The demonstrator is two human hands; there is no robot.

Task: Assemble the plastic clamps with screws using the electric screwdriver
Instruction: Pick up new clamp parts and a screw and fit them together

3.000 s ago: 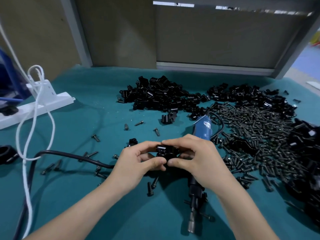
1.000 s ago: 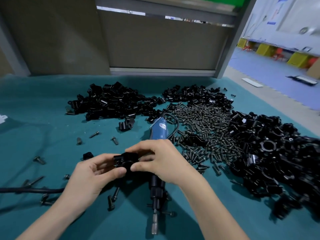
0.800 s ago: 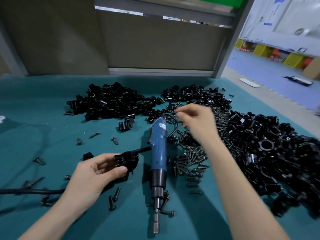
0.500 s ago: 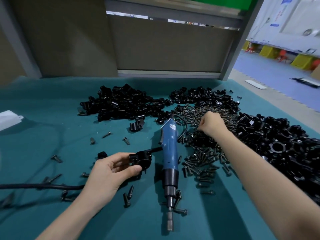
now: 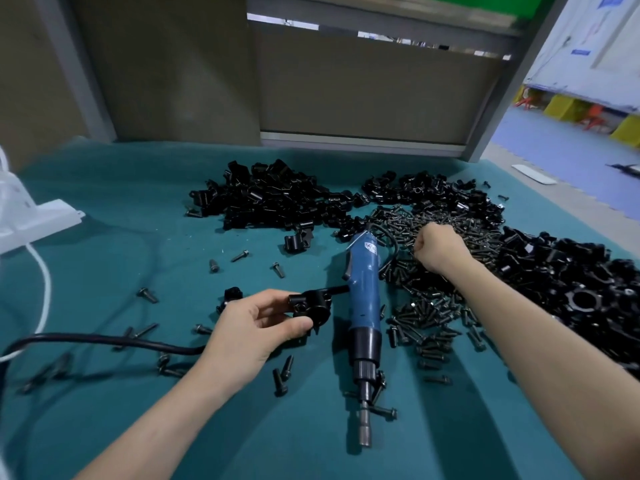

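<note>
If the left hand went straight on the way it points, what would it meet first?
Probably the blue electric screwdriver, just beyond the black plastic clamp that the left hand holds; depth is unclear.

Left hand [image 5: 254,329] grips a black clamp [image 5: 310,304] between thumb and fingers, held just above the teal table [image 5: 104,244], just left of the electric screwdriver [image 5: 363,296]. The screwdriver lies flat with its blue body pointing away and its bit toward the person. Right hand [image 5: 437,245] is down on the screw pile [image 5: 427,311], fingers curled; can't tell if it has a screw. A heap of clamps [image 5: 266,199] lies at the back, with a bigger heap [image 5: 568,282] at right. Loose screws [image 5: 240,255] are scattered left of the tool. A black cable [image 5: 104,339] runs under the left wrist. White power strip [image 5: 38,220] at far left.
</note>
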